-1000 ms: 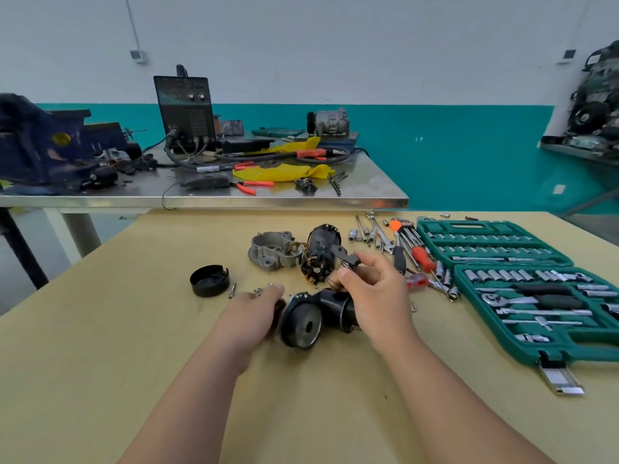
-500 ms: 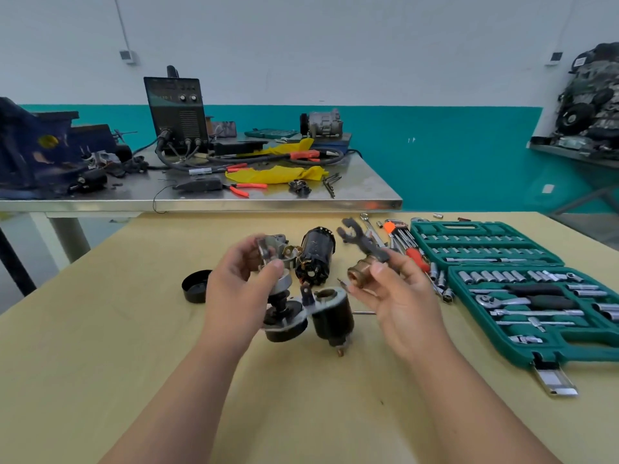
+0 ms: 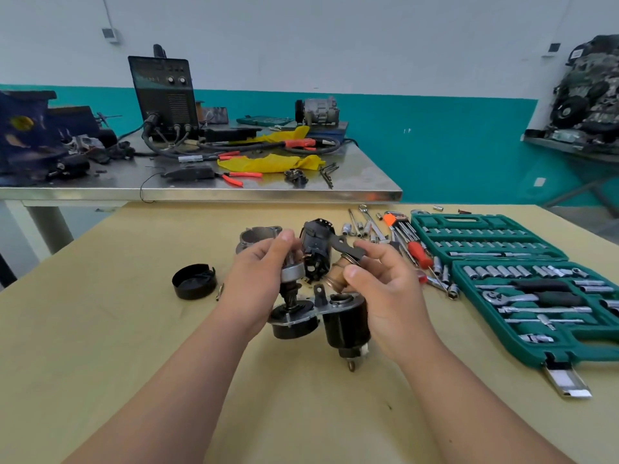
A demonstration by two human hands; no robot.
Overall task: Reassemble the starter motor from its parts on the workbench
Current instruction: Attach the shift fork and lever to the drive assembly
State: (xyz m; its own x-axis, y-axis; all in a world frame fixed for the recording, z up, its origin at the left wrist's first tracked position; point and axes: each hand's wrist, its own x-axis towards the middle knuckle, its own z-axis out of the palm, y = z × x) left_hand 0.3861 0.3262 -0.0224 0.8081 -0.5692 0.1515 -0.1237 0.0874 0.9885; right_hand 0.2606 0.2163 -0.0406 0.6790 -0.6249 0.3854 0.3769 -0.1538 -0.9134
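A pale wooden workbench (image 3: 100,329) stood before a teal-banded wall (image 3: 435,145). Left of the green socket case (image 3: 465,220), the left hand (image 3: 258,279) gripped the starter motor's drive end (image 3: 293,318). The right hand (image 3: 385,289) pinched the brass plunger and fork (image 3: 338,276). Next, seemingly, the plunger needed lining up with the solenoid (image 3: 346,324) bore.

The bench (image 3: 100,329) is plain pale tan. The socket case (image 3: 586,348) is teal-green, the round cap (image 3: 193,281) black, the screwdriver handle (image 3: 417,253) red.

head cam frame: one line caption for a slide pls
Left hand grips the pinion drive of the part-built starter motor; right hand holds the fork lever and plunger.
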